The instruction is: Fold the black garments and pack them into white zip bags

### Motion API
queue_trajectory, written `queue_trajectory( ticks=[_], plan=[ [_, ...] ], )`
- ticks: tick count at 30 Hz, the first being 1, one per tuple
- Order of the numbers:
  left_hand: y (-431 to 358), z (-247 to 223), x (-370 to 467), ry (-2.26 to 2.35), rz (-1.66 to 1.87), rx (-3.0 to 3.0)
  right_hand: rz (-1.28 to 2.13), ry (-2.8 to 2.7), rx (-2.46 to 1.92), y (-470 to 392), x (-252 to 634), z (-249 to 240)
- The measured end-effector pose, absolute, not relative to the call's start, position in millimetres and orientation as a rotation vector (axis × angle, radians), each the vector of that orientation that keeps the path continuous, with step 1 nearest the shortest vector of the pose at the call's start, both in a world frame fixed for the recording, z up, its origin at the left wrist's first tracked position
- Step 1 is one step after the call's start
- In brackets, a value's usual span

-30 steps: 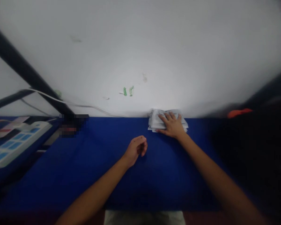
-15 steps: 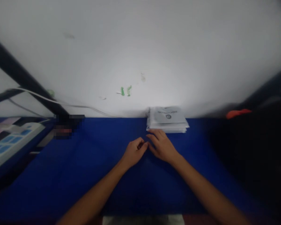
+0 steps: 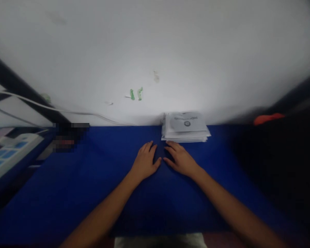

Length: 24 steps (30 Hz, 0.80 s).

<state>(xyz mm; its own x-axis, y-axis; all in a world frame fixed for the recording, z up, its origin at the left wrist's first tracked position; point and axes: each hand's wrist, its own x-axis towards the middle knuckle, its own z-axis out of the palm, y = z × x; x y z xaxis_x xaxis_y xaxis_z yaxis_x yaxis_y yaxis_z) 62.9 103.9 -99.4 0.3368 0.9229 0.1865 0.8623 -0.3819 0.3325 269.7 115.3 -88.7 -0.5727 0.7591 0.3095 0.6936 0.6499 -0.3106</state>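
My left hand [image 3: 145, 160] lies on the blue table surface [image 3: 98, 179] with its fingers spread, holding nothing. Facing it, my right hand [image 3: 180, 158] is open too, palm down, its fingers apart and nothing in them. A small gap separates the two thumbs. Just beyond my right fingertips sits a stack of flat white packets [image 3: 186, 127] against the wall; the top one bears dark print and a round mark. Whether the fingertips touch the stack's front edge, I cannot tell.
A pale wall [image 3: 170, 51] rises behind the table. Along its foot runs a white cable [image 3: 93, 114]. To the left are a white case with blue panels [image 3: 9, 154] and a blurred-out dark item [image 3: 67, 139]. An orange object [image 3: 268, 119] lies on something dark at right.
My left hand has uncurled and spread its fingers, and its fingertips reach further forward. My right hand stays nearly in place. The camera view has shifted slightly.
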Motion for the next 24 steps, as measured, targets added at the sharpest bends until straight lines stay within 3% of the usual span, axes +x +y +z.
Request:
queue_trajectory(
  ticks=[24],
  plan=[
    [103.5,-100.3,62.9,1.612,0.507,2.447,0.274,-2.555,-0.981,112.7,274.2,-72.6]
  ],
)
